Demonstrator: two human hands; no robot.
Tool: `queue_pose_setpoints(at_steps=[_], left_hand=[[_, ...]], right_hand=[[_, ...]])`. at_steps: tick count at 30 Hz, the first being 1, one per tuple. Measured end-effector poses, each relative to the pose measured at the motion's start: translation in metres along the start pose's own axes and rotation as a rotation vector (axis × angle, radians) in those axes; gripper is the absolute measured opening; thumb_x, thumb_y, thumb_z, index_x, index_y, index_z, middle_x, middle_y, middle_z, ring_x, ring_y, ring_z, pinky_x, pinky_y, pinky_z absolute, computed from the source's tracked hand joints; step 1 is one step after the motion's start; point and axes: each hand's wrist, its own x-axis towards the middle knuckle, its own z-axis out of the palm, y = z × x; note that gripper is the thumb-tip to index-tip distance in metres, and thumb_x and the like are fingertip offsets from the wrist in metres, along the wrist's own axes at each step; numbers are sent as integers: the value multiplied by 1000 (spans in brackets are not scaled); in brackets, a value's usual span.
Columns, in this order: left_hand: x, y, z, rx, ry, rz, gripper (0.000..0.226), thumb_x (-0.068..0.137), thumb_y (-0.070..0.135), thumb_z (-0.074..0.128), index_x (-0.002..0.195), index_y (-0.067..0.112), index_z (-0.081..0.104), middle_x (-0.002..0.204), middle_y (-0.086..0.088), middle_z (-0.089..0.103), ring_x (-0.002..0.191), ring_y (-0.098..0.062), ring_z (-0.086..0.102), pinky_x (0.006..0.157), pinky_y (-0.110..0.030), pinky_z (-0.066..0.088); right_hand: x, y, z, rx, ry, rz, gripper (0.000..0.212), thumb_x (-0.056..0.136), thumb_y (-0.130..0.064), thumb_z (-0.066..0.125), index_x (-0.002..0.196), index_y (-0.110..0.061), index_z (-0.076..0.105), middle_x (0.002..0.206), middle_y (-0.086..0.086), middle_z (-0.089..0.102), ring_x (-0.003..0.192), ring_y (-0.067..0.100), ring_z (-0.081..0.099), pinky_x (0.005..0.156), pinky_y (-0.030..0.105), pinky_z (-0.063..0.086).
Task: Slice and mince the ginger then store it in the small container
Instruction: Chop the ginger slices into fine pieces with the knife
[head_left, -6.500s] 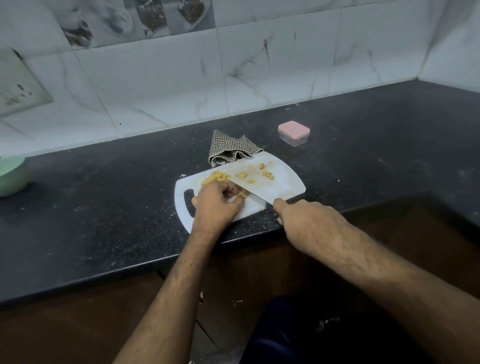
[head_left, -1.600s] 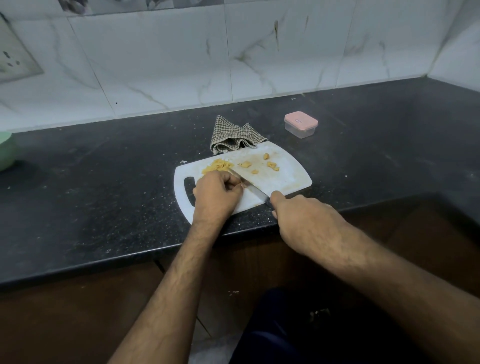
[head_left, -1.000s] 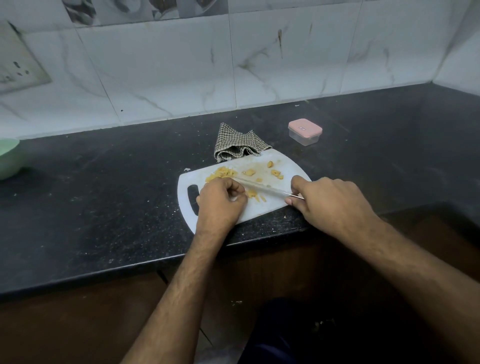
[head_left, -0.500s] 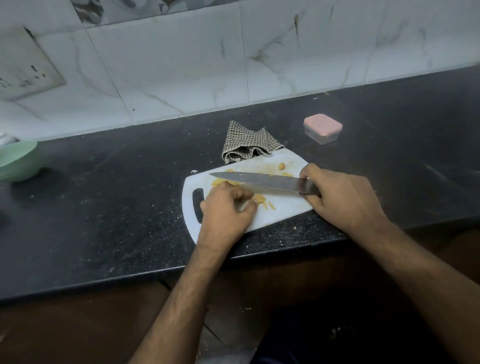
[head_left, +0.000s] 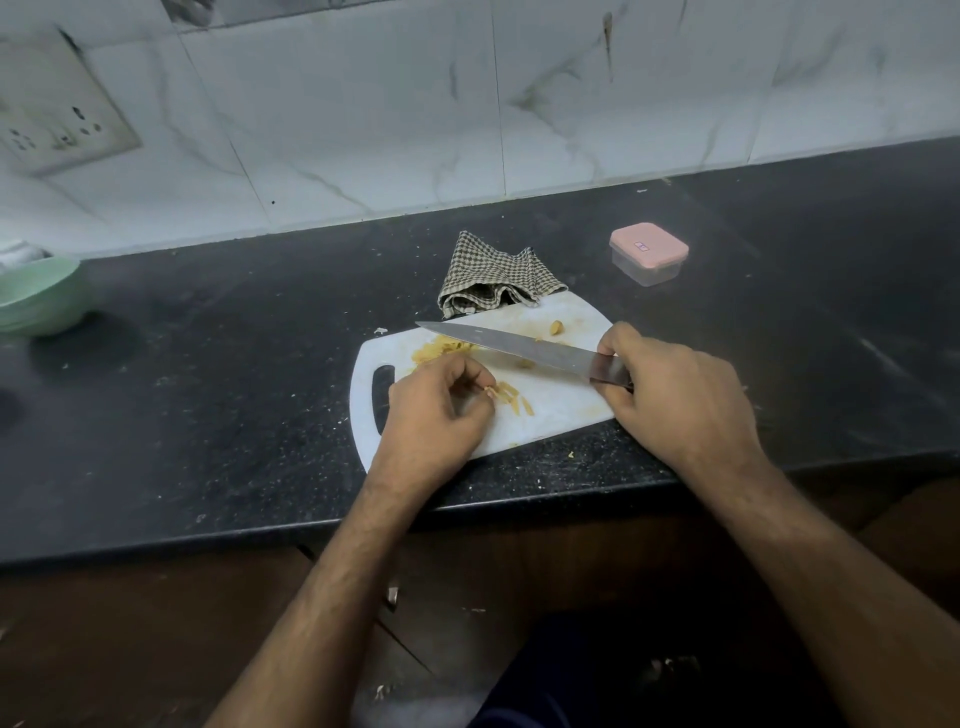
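The long steel knife (head_left: 511, 347) has come up off the white plastic cutting board (head_left: 558, 410) since the earlier frames, where its edge worked down through the ginger beside the left hand; now the blade lies flat and raised, pointing left across the board. The right hand (head_left: 675, 400) is clenched round the knife's handle. The left hand (head_left: 436, 410) is curled at the board's near-left part, its fingertips (head_left: 485, 392) pinching or gathering the pale yellow ginger strips (head_left: 514, 402); which of the two I cannot tell.

A heap of finer yellow ginger (head_left: 439, 349) sits toward the far left of the board, and a couple of uncut ginger chunks (head_left: 556, 327) lie at the far right. The lifted blade suggests a pause to regroup the strips before more cuts, so mincing looks only partly done.

The small clear container with the pink lid (head_left: 649, 254) stands shut on the black speckled counter (head_left: 208, 389), well apart from the board, with no ginger in it yet. A folded checked cloth (head_left: 493, 280) touches the board's far edge.
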Motion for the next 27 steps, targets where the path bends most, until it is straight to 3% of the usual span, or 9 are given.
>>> queue_pose_setpoints(at_steps=[4, 10, 16, 19, 23, 27], left_hand=[[-2, 3, 0, 16, 7, -1, 11, 87, 12, 69, 84, 23, 67, 81, 14, 70, 81, 0, 62, 76, -13, 42], [0, 0, 3, 29, 27, 30, 17, 88, 10, 63, 83, 26, 65, 71, 16, 61, 65, -3, 52, 71, -31, 43], [2, -4, 5, 82, 23, 74, 24, 90, 13, 63, 95, 35, 72, 86, 23, 60, 83, -3, 55, 88, -50, 51], [2, -7, 5, 56, 37, 64, 24, 92, 14, 67, 106, 33, 72, 93, 24, 65, 92, -8, 62, 94, -52, 50], [3, -9, 6, -60, 45, 24, 21, 97, 9, 63, 109, 25, 71, 93, 17, 74, 96, -1, 68, 99, -44, 53], [2, -10, 6, -48, 11, 36, 30, 96, 14, 53, 109, 38, 66, 98, 26, 72, 106, -7, 66, 105, -51, 47]], right_hand=[[-1, -2, -2, -4, -10, 6, 19, 92, -42, 59, 102, -31, 47, 85, -10, 65, 72, 22, 63, 65, 37, 55], [-2, -3, -5, 0, -26, 17, 17, 93, -42, 60, 102, -33, 48, 85, -11, 65, 72, 20, 63, 66, 37, 55], [-1, -4, -5, 3, -33, 18, 17, 94, -43, 59, 102, -34, 47, 84, -11, 65, 70, 19, 63, 66, 37, 57], [-1, -3, -4, 0, -27, 20, 17, 94, -43, 58, 101, -33, 47, 83, -10, 65, 69, 20, 63, 65, 36, 56], [-2, -2, -3, -6, -22, 20, 17, 94, -43, 58, 101, -33, 46, 82, -11, 64, 69, 20, 63, 64, 36, 55], [-2, -1, -3, -13, -22, 18, 16, 94, -43, 57, 101, -33, 46, 83, -13, 65, 68, 18, 62, 63, 34, 54]])
